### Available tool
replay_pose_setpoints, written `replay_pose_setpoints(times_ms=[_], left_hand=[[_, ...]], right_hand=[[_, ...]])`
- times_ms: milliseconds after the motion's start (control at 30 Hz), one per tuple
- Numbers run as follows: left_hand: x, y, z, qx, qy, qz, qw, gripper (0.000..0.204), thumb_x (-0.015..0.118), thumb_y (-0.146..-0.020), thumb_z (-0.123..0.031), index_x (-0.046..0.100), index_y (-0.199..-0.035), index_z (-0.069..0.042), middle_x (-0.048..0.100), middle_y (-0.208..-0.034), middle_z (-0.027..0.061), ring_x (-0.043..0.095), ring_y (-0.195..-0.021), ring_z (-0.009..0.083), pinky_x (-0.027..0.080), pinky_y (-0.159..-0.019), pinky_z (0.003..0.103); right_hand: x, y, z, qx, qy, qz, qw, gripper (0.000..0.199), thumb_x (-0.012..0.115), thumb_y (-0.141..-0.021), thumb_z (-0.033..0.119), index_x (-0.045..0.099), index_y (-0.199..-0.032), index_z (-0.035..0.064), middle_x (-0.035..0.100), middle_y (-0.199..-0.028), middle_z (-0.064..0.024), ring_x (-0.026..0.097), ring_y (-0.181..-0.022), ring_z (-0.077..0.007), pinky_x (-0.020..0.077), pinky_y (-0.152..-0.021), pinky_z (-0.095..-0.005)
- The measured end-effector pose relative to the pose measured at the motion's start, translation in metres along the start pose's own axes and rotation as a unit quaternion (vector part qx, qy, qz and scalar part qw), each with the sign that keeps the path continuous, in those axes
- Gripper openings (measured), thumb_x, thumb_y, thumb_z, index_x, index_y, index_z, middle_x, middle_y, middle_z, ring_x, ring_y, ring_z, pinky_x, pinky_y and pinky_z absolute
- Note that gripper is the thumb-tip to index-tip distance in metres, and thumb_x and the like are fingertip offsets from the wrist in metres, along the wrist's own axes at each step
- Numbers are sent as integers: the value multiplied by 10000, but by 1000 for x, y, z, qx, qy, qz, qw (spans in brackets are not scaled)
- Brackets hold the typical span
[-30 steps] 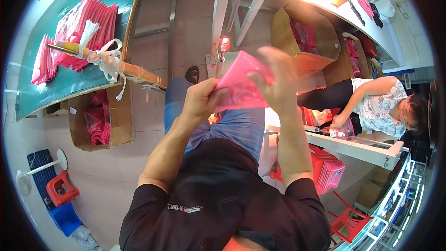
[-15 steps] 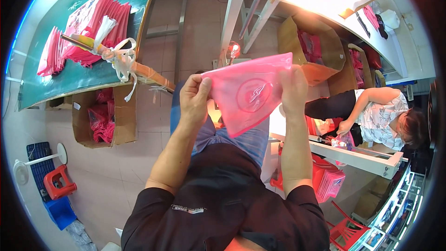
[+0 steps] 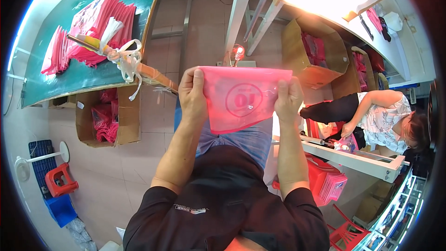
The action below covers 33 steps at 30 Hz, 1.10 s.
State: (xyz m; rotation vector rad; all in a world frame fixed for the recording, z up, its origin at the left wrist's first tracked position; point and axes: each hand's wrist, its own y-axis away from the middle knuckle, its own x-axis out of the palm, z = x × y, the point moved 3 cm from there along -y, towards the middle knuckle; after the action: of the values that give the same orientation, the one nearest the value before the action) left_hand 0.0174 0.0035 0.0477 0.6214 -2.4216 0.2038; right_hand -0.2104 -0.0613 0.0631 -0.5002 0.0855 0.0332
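Note:
A translucent pink plastic bag [image 3: 227, 114] with a round printed mark hangs stretched between my hands, in front of my lap. My left hand [image 3: 193, 94] pinches its upper left corner, thumb on top. At the upper right corner my right hand [image 3: 288, 98] is closed on the bag, thumb toward me. The bag's top edge runs nearly level, and its lower edge slants up to the right. The fingers behind the plastic are partly hidden.
On the green table [image 3: 51, 86] at left stand stacks of pink bags [image 3: 102, 23]; a tied pole [image 3: 148, 75] juts from there. Open cartons [image 3: 130, 125] hold pink bags. At right a co-worker [image 3: 383, 111] sits beside a white frame [image 3: 353, 158]. A bright lamp [image 3: 239, 52] glows ahead.
The bag has turned from tilted to nearly level and is spread flatter, its round mark now facing me. My right hand has come lower; both hands keep hold.

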Motion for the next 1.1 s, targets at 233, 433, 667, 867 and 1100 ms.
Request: replay_pose_setpoints(times_ms=[233, 433, 667, 867, 1100], left_hand=[[-1, 9, 10, 34, -226, 50, 972, 190, 560, -1005, -211, 602, -949, -34, 532, -798, -68, 435, -719, 13, 376, -635, 170], [5, 18, 18, -15, -204, 78, 976, 85, 622, -955, -103, 609, -970, -21, 566, -796, -58, 481, -714, 22, 428, -659, 183], [-1, 16, 1, 121, -337, 64, 931, 96, 626, -942, -79, 618, -1004, -7, 589, -750, -4, 498, -676, 37, 433, -604, 209], [-10, 20, -16, 154, -351, 88, 919, 93, 662, -913, -46, 633, -994, -9, 610, -821, 0, 522, -740, 47, 440, -677, 200], [-2, 11, -40, 279, -368, 122, 879, 174, 735, -781, 38, 664, -934, -5, 660, -809, 94, 628, -718, 209, 486, -643, 290]], right_hand=[[-5, 2, -18, -9, -5, -44, 999, 222, 576, -995, 233, 575, -892, 36, 541, -765, 33, 441, -696, -38, 385, -630, -202], [-14, 2, -35, 41, -24, -104, 993, 241, 551, -1008, 248, 559, -875, 47, 530, -773, 45, 431, -701, -33, 380, -629, -199], [-5, 3, -36, 45, -57, -69, 995, 243, 541, -1013, 262, 558, -905, 45, 548, -812, 45, 452, -729, -32, 399, -657, -203], [-1, 19, -55, 148, -168, 61, 973, 169, 574, -984, 146, 612, -1091, 21, 626, -1018, -14, 555, -915, -81, 443, -851, -251], [9, 7, -59, 155, -242, 90, 953, 143, 550, -950, 9, 642, -1056, 38, 610, -912, 4, 499, -774, -81, 408, -702, -251]])
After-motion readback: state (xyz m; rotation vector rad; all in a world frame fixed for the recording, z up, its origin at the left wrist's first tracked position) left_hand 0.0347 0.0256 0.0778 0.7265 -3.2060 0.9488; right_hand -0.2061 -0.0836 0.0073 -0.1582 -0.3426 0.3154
